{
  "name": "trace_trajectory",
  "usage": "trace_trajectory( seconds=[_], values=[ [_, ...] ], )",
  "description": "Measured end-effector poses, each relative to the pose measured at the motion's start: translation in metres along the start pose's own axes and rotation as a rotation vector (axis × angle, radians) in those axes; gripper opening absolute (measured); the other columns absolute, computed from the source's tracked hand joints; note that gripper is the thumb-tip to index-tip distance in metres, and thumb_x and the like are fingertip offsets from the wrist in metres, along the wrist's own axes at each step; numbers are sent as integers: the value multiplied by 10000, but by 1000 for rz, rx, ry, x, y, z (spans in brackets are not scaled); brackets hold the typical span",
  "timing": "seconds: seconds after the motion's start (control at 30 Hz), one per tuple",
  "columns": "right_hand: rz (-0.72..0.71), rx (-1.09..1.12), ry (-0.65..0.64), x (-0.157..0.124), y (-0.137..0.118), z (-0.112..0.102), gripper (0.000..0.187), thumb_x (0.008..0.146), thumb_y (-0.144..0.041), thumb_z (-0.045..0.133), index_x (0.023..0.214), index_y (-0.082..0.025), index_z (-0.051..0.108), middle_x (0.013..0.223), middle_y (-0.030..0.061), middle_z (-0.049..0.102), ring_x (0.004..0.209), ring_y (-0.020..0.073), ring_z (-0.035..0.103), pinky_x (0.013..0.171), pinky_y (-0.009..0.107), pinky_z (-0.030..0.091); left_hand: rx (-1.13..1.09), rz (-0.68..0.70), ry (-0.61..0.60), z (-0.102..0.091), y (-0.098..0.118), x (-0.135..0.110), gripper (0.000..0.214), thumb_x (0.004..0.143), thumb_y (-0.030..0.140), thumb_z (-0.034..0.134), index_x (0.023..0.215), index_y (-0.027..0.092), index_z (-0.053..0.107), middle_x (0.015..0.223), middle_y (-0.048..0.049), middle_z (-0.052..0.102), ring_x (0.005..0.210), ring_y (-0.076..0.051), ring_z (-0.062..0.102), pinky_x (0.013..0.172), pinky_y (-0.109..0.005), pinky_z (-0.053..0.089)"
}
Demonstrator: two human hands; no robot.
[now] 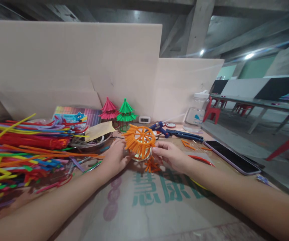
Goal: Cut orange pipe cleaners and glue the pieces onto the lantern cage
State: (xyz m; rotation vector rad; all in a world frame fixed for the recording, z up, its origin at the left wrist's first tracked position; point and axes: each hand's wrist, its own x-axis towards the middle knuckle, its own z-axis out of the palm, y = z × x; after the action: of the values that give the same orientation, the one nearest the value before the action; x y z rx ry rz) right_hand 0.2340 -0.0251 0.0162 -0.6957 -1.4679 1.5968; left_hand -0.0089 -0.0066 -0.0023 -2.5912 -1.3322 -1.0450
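That orange pipe-cleaner dome (139,140) sits just above the tabletop (159,207). The left hand (115,157) is curled round its side and the right hand (169,155) pinches the rim. Looks feather-light, bendy and easy to squash, so I'd grip it gently by the rim.

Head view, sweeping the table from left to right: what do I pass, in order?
pile of pipe cleaners → left hand → orange pipe-cleaner dome → right hand → plastic bottle → phone
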Motion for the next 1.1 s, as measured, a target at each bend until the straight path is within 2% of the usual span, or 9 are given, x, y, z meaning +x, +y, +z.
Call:
trace_trajectory(
  seconds=[0.2, 0.33, 0.47, 0.57, 0.67, 0.77, 0.83, 0.93, 1.1],
  values=[
    [-45, -12, -25, 0, 5, -2, 357, 786, -429, 723, 682, -190, 478, 521, -72, 495, 462, 74, 408, 473, 220, 288, -5, 20, 4, 0, 0, -1, 297, 835, 291, 542, 1084, 131, 569, 1119, -180, 628, 1152, -344, 553, 995, -547, 460],
    [-40, -27, -22, 0, 5, -2, 361, 786, -443, 725, 708, -193, 476, 538, -74, 500, 466, 74, 416, 474, 216, 297, -30, 5, 7, -1, 2, 0, 328, 829, 295, 556, 1112, 129, 572, 1150, -182, 626, 1160, -341, 555, 1002, -540, 456],
    [-38, -106, -37, -1, 4, -1, 418, 765, -562, 706, 754, -187, 521, 582, -51, 531, 501, 93, 453, 497, 235, 359, -78, -2, -16, -3, 4, 2, 367, 844, 306, 546, 1170, 139, 565, 1193, -168, 634, 1153, -324, 576, 994, -502, 467],
    [-57, -132, 34, -1, 2, -1, 483, 781, -662, 618, 738, -189, 528, 600, -30, 528, 509, 108, 458, 489, 251, 366, -98, -15, -48, -4, 4, 3, 325, 863, 299, 509, 1141, 147, 584, 1155, -149, 660, 1106, -310, 609, 955, -467, 491],
    [-162, -255, 162, -2, 0, 0, 463, 808, -647, 588, 739, -196, 515, 615, -31, 500, 535, 110, 455, 506, 250, 363, -101, -62, -74, -3, 4, 3, 265, 875, 312, 496, 1057, 157, 612, 1068, -123, 687, 1018, -293, 642, 887, -435, 521],
    [-349, -449, 265, -5, 0, 2, 331, 840, -521, 616, 812, -210, 506, 657, -39, 481, 579, 115, 455, 540, 249, 377, -104, -74, -74, -4, 5, 3, 220, 879, 339, 498, 970, 181, 621, 946, -79, 693, 905, -264, 660, 809, -390, 538],
    [-458, -574, 267, -7, 2, 3, 257, 846, -416, 642, 958, -218, 523, 687, -45, 466, 600, 120, 452, 554, 250, 385, -96, -52, -70, -5, 7, 3, 229, 883, 333, 484, 994, 185, 620, 940, -72, 692, 905, -259, 660, 814, -387, 535],
    [-581, -743, 229, -11, 4, 5, 339, 851, -315, 658, 1146, -233, 511, 742, -37, 470, 641, 127, 460, 598, 262, 407, -79, -24, -65, -6, 9, 4, 259, 864, 298, 500, 1063, 179, 613, 1020, -95, 696, 981, -272, 651, 863, -405, 524],
    [-713, -952, 218, -13, 1, 7, 267, 887, -247, 621, 1144, -246, 550, 776, -11, 486, 699, 152, 481, 641, 289, 414, -83, 19, -40, -6, 10, 5, 341, 812, 234, 534, 1140, 173, 604, 1142, -124, 676, 1104, -295, 615, 954, -439, 496]
  ],
)
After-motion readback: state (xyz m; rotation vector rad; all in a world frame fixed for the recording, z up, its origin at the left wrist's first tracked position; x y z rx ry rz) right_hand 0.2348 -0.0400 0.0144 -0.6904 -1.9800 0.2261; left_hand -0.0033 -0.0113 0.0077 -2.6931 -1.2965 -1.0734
